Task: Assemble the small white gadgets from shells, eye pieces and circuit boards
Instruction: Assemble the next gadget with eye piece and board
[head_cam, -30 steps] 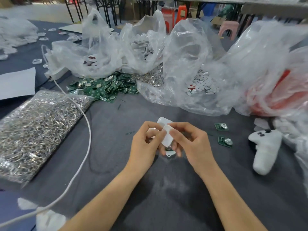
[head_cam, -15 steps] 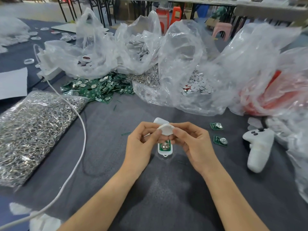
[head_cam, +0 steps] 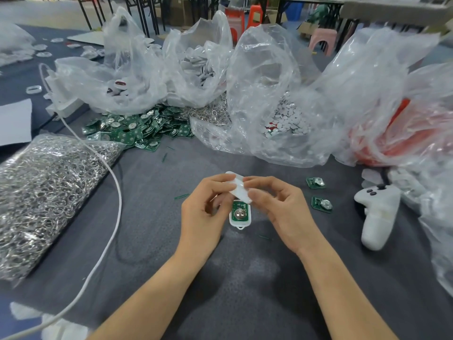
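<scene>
Your left hand and right hand both pinch the white cover shell, tilted just above the bottom shell (green circuit board seated inside), over the grey table.

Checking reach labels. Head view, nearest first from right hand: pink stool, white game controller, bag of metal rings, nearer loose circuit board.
1. Nearer loose circuit board, just right of the right hand.
2. White game controller, farther right.
3. Bag of metal rings, far left.
4. Pink stool, far background.
</scene>
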The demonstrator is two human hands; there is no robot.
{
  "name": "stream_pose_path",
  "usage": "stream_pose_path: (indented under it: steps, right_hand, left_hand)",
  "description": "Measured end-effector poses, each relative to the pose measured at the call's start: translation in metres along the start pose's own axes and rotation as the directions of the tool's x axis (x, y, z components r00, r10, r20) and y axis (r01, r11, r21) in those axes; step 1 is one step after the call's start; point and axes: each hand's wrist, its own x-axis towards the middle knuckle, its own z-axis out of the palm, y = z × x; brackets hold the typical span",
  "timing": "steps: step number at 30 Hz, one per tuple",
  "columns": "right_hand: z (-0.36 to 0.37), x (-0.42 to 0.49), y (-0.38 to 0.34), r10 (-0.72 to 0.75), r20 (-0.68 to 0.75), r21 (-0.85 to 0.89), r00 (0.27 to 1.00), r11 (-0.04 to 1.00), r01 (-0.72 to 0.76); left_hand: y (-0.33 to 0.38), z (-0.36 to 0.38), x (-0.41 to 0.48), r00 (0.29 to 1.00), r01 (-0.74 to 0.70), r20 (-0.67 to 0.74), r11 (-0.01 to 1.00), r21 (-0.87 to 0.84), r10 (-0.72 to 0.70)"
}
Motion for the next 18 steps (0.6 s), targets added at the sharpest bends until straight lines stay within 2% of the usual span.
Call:
stream_pose_path:
  steps: [2,4,6,9,11,13,15,17,18]
  right_hand:
    - [0.002,-0.001,-0.001,-0.035,-0.01,-0.11,0.999,0.993,0.034]
    - [0.004,-0.002,0.0,-0.101,-0.035,-0.233,0.994,0.968,0.09]
    - [0.005,-0.003,0.0,-0.143,-0.04,-0.309,0.989,0.943,0.124]
    - [0.002,-0.003,-0.003,-0.14,-0.024,-0.341,0.99,0.932,0.123]
    - [0.001,-0.003,-0.006,-0.145,-0.004,-0.31,0.989,0.941,0.137]
    - [0.001,-0.003,-0.009,-0.16,0.012,-0.283,0.987,0.946,0.157]
    - [0.001,-0.003,-0.01,-0.171,0.017,-0.245,0.985,0.954,0.17]
    - [0.001,-0.003,-0.013,-0.177,0.008,-0.202,0.984,0.964,0.175]
    - [0.001,-0.003,-0.014,-0.18,0.0,-0.194,0.984,0.965,0.177]
  left_hand:
    - [0.0,0.0,0.0,0.994,-0.113,0.004,0.983,0.145,0.113]
    - [-0.001,0.0,0.0,0.986,-0.163,0.001,0.959,0.232,0.167]
    - [0.0,0.001,-0.001,0.99,-0.138,-0.009,0.972,0.19,0.142]
    - [0.003,0.003,-0.002,0.997,-0.011,-0.08,1.0,0.022,0.013]
    - [0.002,0.001,-0.001,0.987,0.024,-0.161,0.999,0.038,-0.018]
    - [0.001,-0.002,-0.001,0.984,0.051,-0.178,0.979,0.195,-0.015]
    - [-0.001,-0.003,-0.005,0.991,0.121,-0.098,0.915,0.384,-0.09]
    - [-0.002,0.0,-0.01,0.983,0.139,0.011,0.791,0.596,-0.181]
    - [-0.002,0.002,-0.013,0.979,0.099,0.061,0.714,0.693,-0.194]
